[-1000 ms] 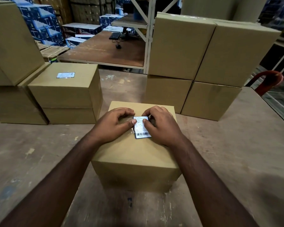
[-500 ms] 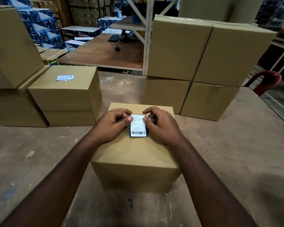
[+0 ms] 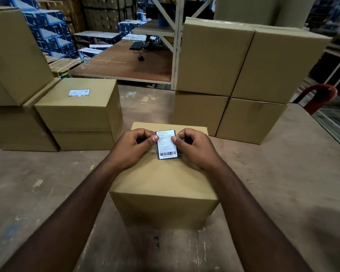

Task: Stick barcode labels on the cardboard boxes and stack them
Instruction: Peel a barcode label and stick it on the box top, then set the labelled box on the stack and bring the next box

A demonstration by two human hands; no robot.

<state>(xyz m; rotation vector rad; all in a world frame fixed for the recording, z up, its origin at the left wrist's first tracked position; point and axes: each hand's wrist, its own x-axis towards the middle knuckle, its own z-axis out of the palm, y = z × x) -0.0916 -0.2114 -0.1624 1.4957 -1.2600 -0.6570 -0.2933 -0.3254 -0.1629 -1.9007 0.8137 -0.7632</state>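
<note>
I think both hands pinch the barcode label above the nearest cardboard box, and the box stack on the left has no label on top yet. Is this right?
Not quite. In the head view the left hand and right hand do pinch the barcode label above the nearest cardboard box, but the left stack's top box already carries a label on top.

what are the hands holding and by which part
The barcode label, pinched at its upper side edges: left hand on the left edge, right hand on the right, above the cardboard box.

barcode label (image 3: 166, 145) now off the box top (image 3: 165, 179), upright between both hands
</note>
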